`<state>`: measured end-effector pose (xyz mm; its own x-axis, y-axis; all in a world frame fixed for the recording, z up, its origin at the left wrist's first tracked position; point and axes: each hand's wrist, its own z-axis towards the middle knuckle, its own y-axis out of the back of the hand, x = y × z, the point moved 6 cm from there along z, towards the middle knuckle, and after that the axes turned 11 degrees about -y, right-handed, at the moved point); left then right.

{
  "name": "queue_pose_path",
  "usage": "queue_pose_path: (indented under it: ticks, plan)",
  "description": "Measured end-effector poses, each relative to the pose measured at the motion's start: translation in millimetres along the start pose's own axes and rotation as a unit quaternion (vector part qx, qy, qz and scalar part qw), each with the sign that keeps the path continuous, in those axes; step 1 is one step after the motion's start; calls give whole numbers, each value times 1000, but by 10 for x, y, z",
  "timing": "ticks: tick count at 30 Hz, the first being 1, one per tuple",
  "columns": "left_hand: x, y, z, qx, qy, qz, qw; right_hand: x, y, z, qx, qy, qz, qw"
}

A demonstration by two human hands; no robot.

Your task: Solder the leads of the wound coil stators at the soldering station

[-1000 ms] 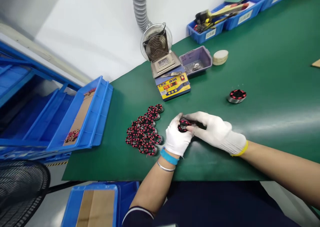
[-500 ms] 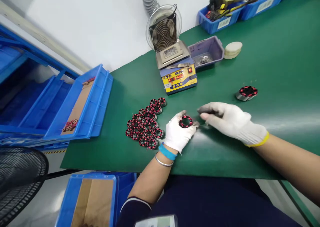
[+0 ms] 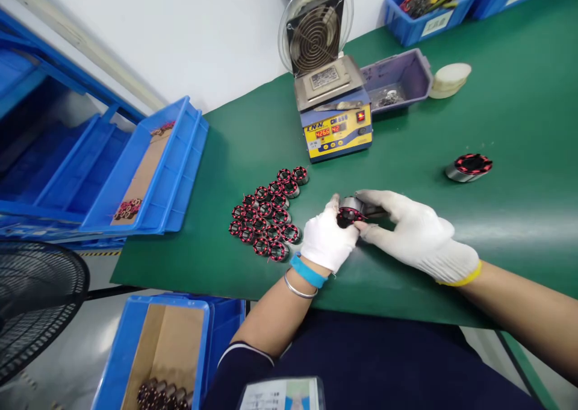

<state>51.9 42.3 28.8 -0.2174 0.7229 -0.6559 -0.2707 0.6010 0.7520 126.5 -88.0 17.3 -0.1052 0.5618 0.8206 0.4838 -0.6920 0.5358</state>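
The white-gloved left hand (image 3: 327, 238) and white-gloved right hand (image 3: 415, 232) curl close together near the frame's centre.

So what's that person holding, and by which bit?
The left hand holds a red-and-black ring by its outer side. The right hand is at it too, but its grip can't be told.

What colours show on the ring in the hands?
The ring: silver-grey side, red and black end; head view.
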Motion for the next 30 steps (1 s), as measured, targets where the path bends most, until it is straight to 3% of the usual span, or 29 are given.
queue_pose_path:
  ticks: [6,10,15,17,20,22,27,30]
  plan:
    - [58,-81,-6,33,25,-174,984,-33,-9,52,43,-56,122,990]
    - [32,-120,-10,79,63,-362,927,-28,22,83,58,-93,215,970]
    - [-14,100,-58,91,-9,-484,870,-20,95,101,16,-103,264,959]
    - [34,229,-52,36,-36,-520,853,-19,111,102,0,-99,273,957]
    - [178,351,-31,-104,-11,-483,870,-1,110,91,-5,-89,282,955]
    - [181,313,-19,-133,3,-435,891,12,100,78,-5,-85,280,956]
    - [-70,-25,8,1,0,-410,912,46,55,62,7,-62,268,961]
    - [-94,-66,-36,36,36,-415,908,48,37,55,10,-55,275,960]
